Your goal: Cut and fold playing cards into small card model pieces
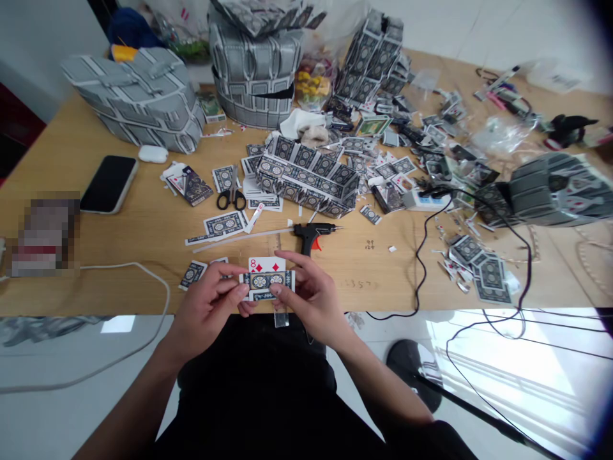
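Note:
Between both hands, at the table's front edge, is a small stack of playing cards [266, 281]; an eight of diamonds shows face up at its top, patterned dark backs below. My left hand [211, 303] pinches the left end with thumb and fingers. The right end is gripped by my right hand [313, 294], its thumb pressed on the card back. Just beyond the right hand lies a black glue gun [309, 236] with a red trigger. Behind my left hand are loose cards [225, 223] and black-handled scissors [232, 195]. A long tray-like form of folded cards [309, 179] stands farther back.
Grey woven card bags [138, 99] stand at the back left, with a taller one [253, 70] beside. A phone [109, 184] lies left. Card scraps [431, 147] cover the right half. A black cable [421, 255] runs over the front edge; a white cable [165, 287] hangs left.

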{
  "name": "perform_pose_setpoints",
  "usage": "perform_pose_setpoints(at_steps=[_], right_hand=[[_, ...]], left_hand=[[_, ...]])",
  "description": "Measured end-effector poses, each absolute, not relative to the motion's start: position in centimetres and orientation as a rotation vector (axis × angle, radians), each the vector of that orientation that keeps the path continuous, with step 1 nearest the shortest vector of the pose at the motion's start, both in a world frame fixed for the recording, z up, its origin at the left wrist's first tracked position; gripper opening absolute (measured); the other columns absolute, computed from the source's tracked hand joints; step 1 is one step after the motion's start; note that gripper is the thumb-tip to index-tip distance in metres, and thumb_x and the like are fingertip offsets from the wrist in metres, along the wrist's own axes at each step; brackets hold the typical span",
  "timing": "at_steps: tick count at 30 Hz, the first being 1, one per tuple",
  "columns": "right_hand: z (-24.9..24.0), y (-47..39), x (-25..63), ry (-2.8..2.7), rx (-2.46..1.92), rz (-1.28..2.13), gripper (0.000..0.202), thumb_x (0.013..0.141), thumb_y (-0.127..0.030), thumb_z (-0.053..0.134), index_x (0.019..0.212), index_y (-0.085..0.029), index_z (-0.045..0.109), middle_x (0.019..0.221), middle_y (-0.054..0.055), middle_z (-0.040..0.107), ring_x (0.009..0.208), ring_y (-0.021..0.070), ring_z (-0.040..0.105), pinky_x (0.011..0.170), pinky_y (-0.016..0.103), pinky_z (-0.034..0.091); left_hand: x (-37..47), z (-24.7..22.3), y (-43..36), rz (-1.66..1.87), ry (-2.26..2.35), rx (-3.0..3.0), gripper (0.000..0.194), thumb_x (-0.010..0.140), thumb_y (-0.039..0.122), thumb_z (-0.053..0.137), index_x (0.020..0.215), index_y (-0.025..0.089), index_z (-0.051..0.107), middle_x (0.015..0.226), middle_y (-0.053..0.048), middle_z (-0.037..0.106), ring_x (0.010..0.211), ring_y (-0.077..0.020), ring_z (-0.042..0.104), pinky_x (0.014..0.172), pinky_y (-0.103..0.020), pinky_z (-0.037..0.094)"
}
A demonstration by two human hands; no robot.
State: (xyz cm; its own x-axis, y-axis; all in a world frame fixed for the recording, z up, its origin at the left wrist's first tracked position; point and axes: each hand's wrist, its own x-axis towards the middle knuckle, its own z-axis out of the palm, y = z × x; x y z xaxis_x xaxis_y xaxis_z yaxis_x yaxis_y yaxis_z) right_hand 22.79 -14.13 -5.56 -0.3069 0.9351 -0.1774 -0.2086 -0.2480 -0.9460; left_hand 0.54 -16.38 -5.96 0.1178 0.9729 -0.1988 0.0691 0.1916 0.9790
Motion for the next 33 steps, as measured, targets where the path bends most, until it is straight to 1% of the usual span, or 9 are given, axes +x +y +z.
perform_pose_setpoints(at_steps=[3, 5, 9, 16, 18, 21, 25, 29, 33], right_hand=[[-5.5, -14.0, 22.8, -1.113, -1.026, 1.686, 0.053, 0.093, -0.038, 0.087, 0.141, -0.031, 0.066, 0.096, 0.000, 0.078, 0.071, 0.0160, 0.072, 0.070, 0.036, 0.071], [-5.4, -14.0, 22.7, -1.109, -1.020, 1.689, 0.054, 0.092, -0.037, 0.088, 0.141, -0.031, 0.066, 0.095, 0.000, 0.078, 0.069, 0.0156, 0.071, 0.070, 0.035, 0.071], [-5.3, -14.0, 22.6, -1.094, -0.999, 1.702, 0.052, 0.093, -0.034, 0.087, 0.140, -0.031, 0.066, 0.097, 0.000, 0.078, 0.074, 0.0153, 0.073, 0.071, 0.033, 0.070], [-5.5, -14.3, 22.6, -1.139, -1.020, 1.682, 0.053, 0.094, -0.035, 0.086, 0.142, -0.031, 0.066, 0.099, 0.001, 0.079, 0.076, 0.0167, 0.073, 0.072, 0.034, 0.069], [-5.5, -14.3, 22.7, -1.178, -1.038, 1.650, 0.050, 0.096, -0.035, 0.083, 0.143, -0.030, 0.066, 0.094, 0.001, 0.077, 0.074, 0.0161, 0.071, 0.069, 0.032, 0.067], [-5.3, -14.2, 22.8, -1.258, -1.070, 1.562, 0.044, 0.102, -0.035, 0.075, 0.144, -0.025, 0.067, 0.075, -0.003, 0.068, 0.064, 0.0142, 0.065, 0.062, 0.029, 0.062], [-5.5, -14.1, 22.8, -1.267, -1.063, 1.538, 0.044, 0.101, -0.036, 0.077, 0.141, -0.020, 0.068, 0.063, -0.007, 0.059, 0.057, 0.0123, 0.058, 0.058, 0.026, 0.055], [-5.8, -14.2, 22.7, -1.228, -1.072, 1.560, 0.042, 0.098, -0.037, 0.081, 0.136, -0.020, 0.070, 0.064, -0.007, 0.062, 0.056, 0.0104, 0.055, 0.055, 0.023, 0.050], [-5.7, -14.3, 22.7, -1.194, -1.066, 1.607, 0.047, 0.097, -0.042, 0.082, 0.137, -0.022, 0.068, 0.072, -0.003, 0.070, 0.061, 0.0123, 0.063, 0.061, 0.026, 0.058]], left_hand=[[0.6, -5.9, -16.4, 0.953, 1.230, 1.145, 0.031, 0.101, 0.044, 0.073, 0.124, 0.025, 0.063, 0.090, -0.004, 0.084, 0.073, -0.0255, 0.083, 0.070, -0.037, 0.070], [0.9, -5.9, -16.5, 0.977, 1.228, 1.113, 0.036, 0.102, 0.045, 0.071, 0.130, 0.024, 0.062, 0.098, -0.007, 0.085, 0.077, -0.0254, 0.084, 0.073, -0.037, 0.070], [2.1, -5.7, -16.9, 1.010, 1.218, 1.075, 0.057, 0.094, 0.044, 0.083, 0.140, 0.022, 0.056, 0.116, -0.013, 0.084, 0.088, -0.0251, 0.084, 0.081, -0.037, 0.070], [4.0, -4.4, -17.6, 1.049, 1.351, 0.990, 0.066, 0.094, 0.042, 0.083, 0.150, 0.026, 0.052, 0.101, -0.006, 0.083, 0.073, -0.0216, 0.080, 0.074, -0.035, 0.070], [4.0, -4.2, -17.5, 1.044, 1.353, 0.985, 0.066, 0.093, 0.041, 0.083, 0.150, 0.026, 0.053, 0.096, -0.005, 0.082, 0.070, -0.0211, 0.078, 0.072, -0.034, 0.069], [3.8, -4.1, -17.4, 1.044, 1.351, 0.955, 0.064, 0.092, 0.041, 0.084, 0.148, 0.025, 0.056, 0.093, -0.004, 0.082, 0.067, -0.0192, 0.076, 0.070, -0.033, 0.068], [3.9, -4.2, -17.5, 1.041, 1.354, 0.947, 0.062, 0.091, 0.044, 0.084, 0.144, 0.022, 0.058, 0.095, -0.004, 0.082, 0.067, -0.0175, 0.076, 0.068, -0.030, 0.066], [4.0, -4.3, -17.7, 1.036, 1.342, 0.953, 0.059, 0.092, 0.044, 0.084, 0.139, 0.021, 0.058, 0.097, -0.005, 0.083, 0.067, -0.0176, 0.076, 0.069, -0.031, 0.066], [3.7, -4.8, -17.8, 1.057, 1.316, 0.943, 0.053, 0.093, 0.042, 0.084, 0.135, 0.021, 0.058, 0.098, -0.005, 0.084, 0.068, -0.0171, 0.078, 0.071, -0.030, 0.067]])
